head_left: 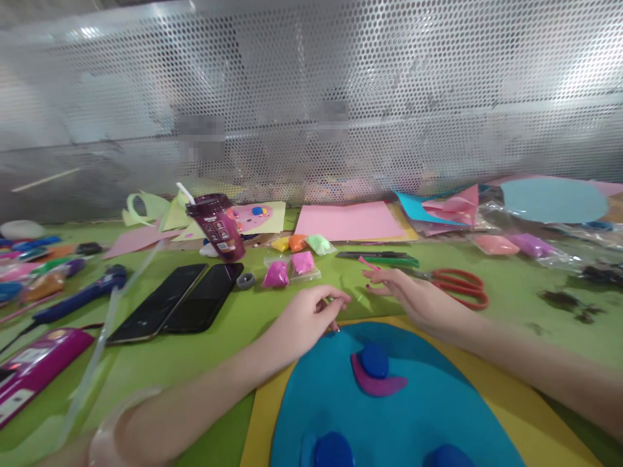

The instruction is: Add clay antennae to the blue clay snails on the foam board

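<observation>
My right hand (421,301) is over the far right edge of a round blue board (311,383), its fingers closed on a thin strip of pink clay (368,263). Across a small gap, my left hand (314,316) is curled at the board's far left edge, thumb and fingers drawn together. Whatever may be between those fingers is too small to make out. On the board, a curved magenta clay piece (377,384) lies against a dark blue round lump (374,360). Another blue round lump (335,450) sits nearer me. Yellow paper (263,415) lies under the board.
Red-handled scissors (460,285) and a green cutter (394,261) lie beyond my right hand. Bags of magenta clay (276,274), two phones (160,301), a cup with a straw (219,227) and a glue gun (80,295) stand or lie leftward. A perforated metal panel (311,97) closes the back.
</observation>
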Action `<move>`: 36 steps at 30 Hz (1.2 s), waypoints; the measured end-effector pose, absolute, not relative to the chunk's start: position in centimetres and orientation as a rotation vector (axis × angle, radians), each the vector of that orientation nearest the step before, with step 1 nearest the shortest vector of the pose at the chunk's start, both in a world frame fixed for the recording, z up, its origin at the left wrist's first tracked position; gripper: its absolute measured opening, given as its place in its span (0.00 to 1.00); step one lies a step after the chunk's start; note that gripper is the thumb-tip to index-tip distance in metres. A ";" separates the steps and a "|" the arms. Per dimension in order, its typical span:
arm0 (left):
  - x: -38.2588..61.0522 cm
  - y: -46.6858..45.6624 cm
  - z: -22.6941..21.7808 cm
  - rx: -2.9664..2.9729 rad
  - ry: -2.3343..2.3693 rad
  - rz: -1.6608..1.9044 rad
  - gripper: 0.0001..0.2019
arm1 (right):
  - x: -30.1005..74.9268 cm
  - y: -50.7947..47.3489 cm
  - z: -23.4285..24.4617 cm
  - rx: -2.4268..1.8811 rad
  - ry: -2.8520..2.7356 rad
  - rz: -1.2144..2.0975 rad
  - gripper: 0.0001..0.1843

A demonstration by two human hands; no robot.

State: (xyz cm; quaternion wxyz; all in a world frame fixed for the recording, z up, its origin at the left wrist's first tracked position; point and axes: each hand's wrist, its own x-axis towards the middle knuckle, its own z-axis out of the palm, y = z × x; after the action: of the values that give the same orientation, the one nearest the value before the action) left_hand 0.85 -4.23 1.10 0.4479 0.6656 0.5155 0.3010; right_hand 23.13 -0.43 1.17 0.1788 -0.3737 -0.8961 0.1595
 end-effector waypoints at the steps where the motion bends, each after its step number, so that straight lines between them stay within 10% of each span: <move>1: 0.8 -4.2 1.1 1.649 1.274 0.746 0.12 | 23.2 -0.4 1.2 -1.073 -2.574 0.372 0.22; 8: 0.9 -4.3 1.4 1.669 1.296 0.734 0.12 | 24.6 -1.0 3.2 -1.255 -2.429 -0.549 0.21; 19: 1.1 -4.4 1.5 1.648 1.293 0.726 0.12 | 22.6 -1.6 6.2 -1.299 -1.479 1.109 0.14; 36: 1.7 -6.3 4.3 1.637 1.162 0.790 0.10 | 21.7 -5.0 9.1 -0.946 -1.499 1.407 0.14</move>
State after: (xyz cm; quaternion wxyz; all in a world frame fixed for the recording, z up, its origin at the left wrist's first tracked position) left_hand 1.71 -6.32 4.35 0.4724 0.6689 0.4747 0.3227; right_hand 21.73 -5.05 9.07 0.4250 -0.3784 -0.5996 0.5627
